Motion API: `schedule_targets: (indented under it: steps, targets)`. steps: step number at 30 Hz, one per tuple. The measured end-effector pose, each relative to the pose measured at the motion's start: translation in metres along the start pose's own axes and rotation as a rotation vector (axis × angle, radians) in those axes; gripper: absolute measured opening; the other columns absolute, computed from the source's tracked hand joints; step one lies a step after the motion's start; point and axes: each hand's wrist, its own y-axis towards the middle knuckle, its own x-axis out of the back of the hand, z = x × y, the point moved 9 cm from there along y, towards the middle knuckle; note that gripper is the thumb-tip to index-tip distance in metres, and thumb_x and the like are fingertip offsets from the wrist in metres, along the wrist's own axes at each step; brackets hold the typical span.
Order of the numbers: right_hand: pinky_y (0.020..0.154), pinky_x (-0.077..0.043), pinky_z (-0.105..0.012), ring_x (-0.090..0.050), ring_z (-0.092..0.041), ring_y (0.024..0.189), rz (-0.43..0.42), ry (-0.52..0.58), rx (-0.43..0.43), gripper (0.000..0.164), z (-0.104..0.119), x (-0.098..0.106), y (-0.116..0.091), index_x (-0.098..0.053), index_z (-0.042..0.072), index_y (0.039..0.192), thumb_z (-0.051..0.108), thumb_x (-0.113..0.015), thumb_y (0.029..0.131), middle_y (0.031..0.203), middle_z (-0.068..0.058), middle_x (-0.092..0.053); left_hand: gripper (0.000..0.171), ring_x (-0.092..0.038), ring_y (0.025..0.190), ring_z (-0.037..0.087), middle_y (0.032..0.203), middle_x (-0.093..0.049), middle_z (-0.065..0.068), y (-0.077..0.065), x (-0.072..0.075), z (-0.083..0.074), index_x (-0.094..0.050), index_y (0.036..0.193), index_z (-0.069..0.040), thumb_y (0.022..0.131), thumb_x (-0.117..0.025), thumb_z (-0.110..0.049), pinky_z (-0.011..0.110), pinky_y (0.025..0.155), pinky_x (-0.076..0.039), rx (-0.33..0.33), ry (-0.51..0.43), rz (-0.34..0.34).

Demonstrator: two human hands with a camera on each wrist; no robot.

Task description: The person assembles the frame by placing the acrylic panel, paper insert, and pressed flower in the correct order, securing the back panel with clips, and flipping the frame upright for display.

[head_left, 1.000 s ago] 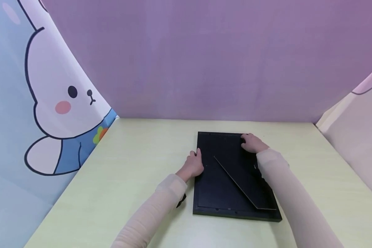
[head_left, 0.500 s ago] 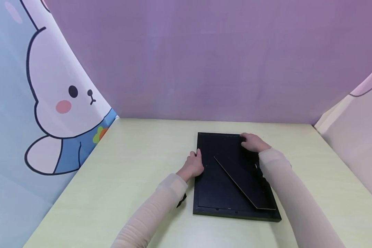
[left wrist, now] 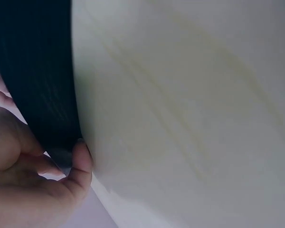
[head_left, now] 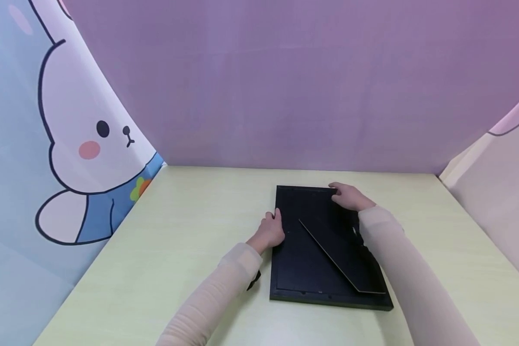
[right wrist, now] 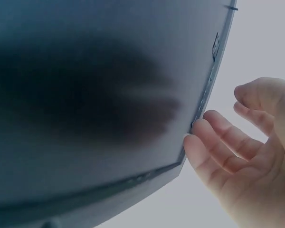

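Observation:
A black picture frame (head_left: 298, 269) lies back side up on the table, its flat stand flap (head_left: 346, 259) slanting across the back. My left hand (head_left: 269, 231) holds the frame's left side. In the left wrist view, the thumb and fingers of that hand (left wrist: 42, 185) pinch the frame's dark edge (left wrist: 42, 71). At the far right corner is my right hand (head_left: 350, 197), fingers over the rim. The right wrist view has this hand (right wrist: 247, 152) with loosely bent fingertips against the edge of the frame (right wrist: 85, 166), thumb apart from it. Small metal bits show along that edge.
The pale table (head_left: 190, 216) runs back to a purple curtain (head_left: 259, 96). On the left stands a blue panel with a cartoon rabbit (head_left: 82, 144); a pale panel (head_left: 506, 192) closes the right side. Something small and black (head_left: 253, 280) shows beneath my left sleeve.
My right hand has shifted slightly left along the frame's far edge, its fingers reaching further past the rim. The left hand and the frame hold their place.

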Motion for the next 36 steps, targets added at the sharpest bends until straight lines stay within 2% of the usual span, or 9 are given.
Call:
schedule_targets:
  steps: [3,5,14,17,24,29,36]
  targets:
    - [0.067,-0.04,-0.04,-0.045,-0.027,0.075,-0.003,0.02,0.012,0.05,0.006,-0.001,0.003,-0.033,-0.007,0.138,0.007,-0.042,0.09,0.094,-0.017,-0.051,0.064,-0.04,0.115,0.033,0.14,-0.023,0.022,0.0,0.0,0.0,-0.011,0.147,-0.004,0.094,-0.045,-0.012,0.036,0.082,-0.044,0.0,0.004,-0.002]
    - [0.066,-0.039,-0.038,-0.044,-0.026,0.073,-0.006,0.033,0.019,0.051,0.011,-0.001,0.005,-0.033,-0.006,0.138,0.007,-0.041,0.089,0.092,-0.016,-0.051,0.064,-0.04,0.115,0.033,0.14,-0.023,0.022,0.0,0.001,0.0,-0.011,0.147,-0.004,0.094,-0.045,-0.012,0.036,0.082,-0.044,0.001,0.008,-0.005]
    - [0.067,-0.039,-0.039,-0.045,-0.025,0.07,0.012,0.091,0.049,0.05,0.029,-0.009,0.013,-0.032,-0.004,0.139,0.008,-0.04,0.092,0.11,-0.023,-0.052,0.064,-0.04,0.117,0.033,0.141,-0.022,0.022,-0.001,0.001,0.001,-0.011,0.147,-0.005,0.094,-0.046,-0.013,0.036,0.082,-0.044,0.005,-0.004,-0.009]
    - [0.069,-0.04,-0.039,-0.047,-0.026,0.075,0.016,0.096,0.059,0.049,0.036,-0.01,0.015,-0.032,-0.003,0.139,0.008,-0.041,0.092,0.115,-0.024,-0.051,0.064,-0.039,0.117,0.033,0.141,-0.022,0.022,-0.001,0.001,0.002,-0.011,0.147,-0.005,0.094,-0.045,-0.013,0.036,0.084,-0.044,0.005,-0.005,-0.012]
    - [0.074,-0.042,-0.042,-0.051,-0.033,0.098,0.032,0.09,0.071,0.049,0.049,-0.017,0.021,-0.031,-0.002,0.14,0.009,-0.04,0.093,0.122,-0.027,-0.048,0.065,-0.039,0.118,0.033,0.141,-0.023,0.022,0.0,0.0,0.003,-0.011,0.147,-0.005,0.094,-0.046,-0.013,0.036,0.086,-0.043,0.0,0.005,-0.019]
    - [0.075,-0.042,-0.043,-0.051,-0.034,0.102,0.035,0.089,0.067,0.05,0.055,-0.021,0.025,-0.031,-0.001,0.141,0.009,-0.04,0.093,0.123,-0.027,-0.047,0.064,-0.04,0.116,0.033,0.14,-0.024,0.022,-0.002,0.0,0.003,-0.012,0.147,-0.004,0.094,-0.046,-0.012,0.036,0.083,-0.044,-0.001,0.01,-0.019]
    - [0.088,-0.041,-0.05,-0.047,-0.038,0.111,0.034,0.096,0.072,0.048,0.062,-0.024,0.029,-0.031,-0.001,0.141,0.013,-0.043,0.096,0.126,-0.028,-0.046,0.063,-0.038,0.118,0.032,0.141,-0.022,0.021,-0.003,0.001,0.002,-0.011,0.148,-0.005,0.095,-0.044,-0.013,0.036,0.083,-0.043,-0.002,-0.009,-0.007]
